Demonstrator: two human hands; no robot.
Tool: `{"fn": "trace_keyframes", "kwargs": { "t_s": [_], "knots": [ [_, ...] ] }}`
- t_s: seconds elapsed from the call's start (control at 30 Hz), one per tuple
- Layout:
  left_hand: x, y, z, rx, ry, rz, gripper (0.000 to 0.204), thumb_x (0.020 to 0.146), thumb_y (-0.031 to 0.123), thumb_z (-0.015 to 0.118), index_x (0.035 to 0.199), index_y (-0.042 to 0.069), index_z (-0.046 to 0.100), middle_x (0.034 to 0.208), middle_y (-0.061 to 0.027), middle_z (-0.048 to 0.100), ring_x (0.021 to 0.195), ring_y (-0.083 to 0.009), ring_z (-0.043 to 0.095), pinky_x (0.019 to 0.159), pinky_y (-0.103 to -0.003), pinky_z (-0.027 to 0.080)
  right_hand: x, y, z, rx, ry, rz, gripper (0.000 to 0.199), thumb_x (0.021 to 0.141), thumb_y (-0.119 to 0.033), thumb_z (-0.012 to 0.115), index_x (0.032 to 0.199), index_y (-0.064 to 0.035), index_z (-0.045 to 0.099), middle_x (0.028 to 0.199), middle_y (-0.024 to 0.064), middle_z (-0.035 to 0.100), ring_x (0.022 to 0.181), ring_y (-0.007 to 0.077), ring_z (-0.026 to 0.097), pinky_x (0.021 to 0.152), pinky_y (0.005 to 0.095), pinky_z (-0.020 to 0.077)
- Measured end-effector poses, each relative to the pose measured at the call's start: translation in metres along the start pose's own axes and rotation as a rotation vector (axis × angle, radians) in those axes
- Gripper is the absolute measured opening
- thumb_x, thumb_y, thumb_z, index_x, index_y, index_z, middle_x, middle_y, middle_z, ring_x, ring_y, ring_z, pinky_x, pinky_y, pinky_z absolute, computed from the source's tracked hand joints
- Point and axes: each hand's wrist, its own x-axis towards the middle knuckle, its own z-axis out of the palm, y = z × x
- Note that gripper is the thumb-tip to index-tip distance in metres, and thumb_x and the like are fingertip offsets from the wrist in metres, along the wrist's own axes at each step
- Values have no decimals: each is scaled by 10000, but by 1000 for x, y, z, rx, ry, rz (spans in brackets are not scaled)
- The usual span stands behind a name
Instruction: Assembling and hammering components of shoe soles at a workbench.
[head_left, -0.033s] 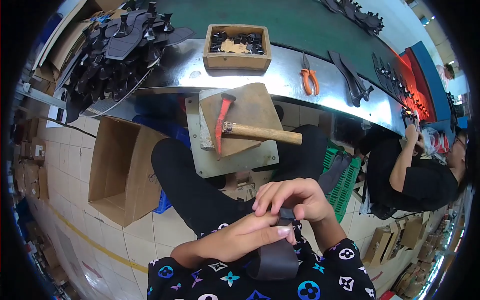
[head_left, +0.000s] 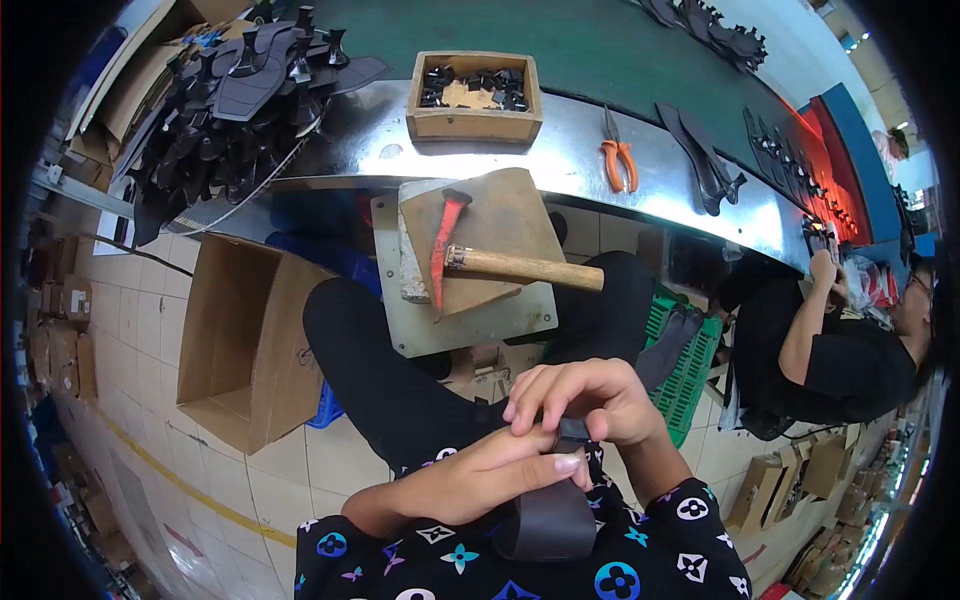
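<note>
Close to my body I hold a dark heeled shoe sole [head_left: 552, 525] with its heel end turned up. My left hand [head_left: 480, 478] is closed round the heel, its thumb lying along the near side. Over the top, my right hand [head_left: 605, 395] bends its fingers and thumb about the small black heel end [head_left: 574, 431]. The fingers hide much of the heel. Beyond my hands, a hammer [head_left: 525, 267] with a red head and wooden handle rests on a brown board [head_left: 500, 210] between my knees.
On the metal-edged bench stand a wooden box [head_left: 475, 126] of small black pieces, orange-handled pliers [head_left: 620, 165] and more heeled soles [head_left: 700, 160]. Many soles [head_left: 235, 110] are heaped at left. A cardboard box [head_left: 250, 345] and green crate [head_left: 690, 375] flank me; a co-worker [head_left: 840, 355] sits at right.
</note>
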Motion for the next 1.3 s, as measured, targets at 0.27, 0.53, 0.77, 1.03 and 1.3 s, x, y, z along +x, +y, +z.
{"fn": "trace_keyframes", "kwargs": {
  "t_s": [0.27, 0.53, 0.77, 1.03, 1.3],
  "knots": [
    [1, -7, 1, 10, -31, 35, 367, 1079, 286, 448, 1160, -34, 610, 1135, -84, 620, 1123, -167, 570, 1016, -291, 422, 7, 10, 2, 165, -111, -119, 456, 939, -441, 645, 961, 12, 686, 926, 134, 696, 1036, 334, 622, 954, 462, 453],
    [4, -1, 5, -114, 4, 8, 320, 1051, 249, 473, 1100, -32, 617, 1096, -108, 630, 1090, -179, 585, 995, -307, 434, 10, 3, -6, -69, -140, -252, 397, 934, -393, 666, 976, 0, 702, 925, 119, 719, 1014, 319, 649, 925, 446, 454],
    [7, 6, 9, -99, 7, -58, 327, 1034, 231, 477, 1095, -54, 625, 1110, -133, 650, 1109, -208, 599, 1008, -319, 431, -1, 3, -5, 41, -63, -159, 365, 914, -342, 713, 971, 19, 692, 926, 131, 717, 1013, 336, 650, 923, 463, 469],
    [6, -1, 6, -81, -30, -33, 326, 1045, 240, 475, 1083, -51, 615, 1107, -131, 638, 1110, -219, 597, 1021, -334, 430, 1, 7, -8, -12, -108, -231, 360, 926, -334, 695, 968, 23, 704, 904, 142, 725, 968, 356, 672, 924, 486, 464],
    [3, -8, -3, -52, -95, 19, 367, 1074, 301, 452, 1148, -22, 610, 1106, -73, 620, 1104, -152, 568, 1009, -285, 419, 4, 3, -3, -8, -61, -152, 426, 918, -422, 677, 882, -1, 724, 821, 134, 728, 909, 320, 677, 973, 501, 403]
  ]
}}
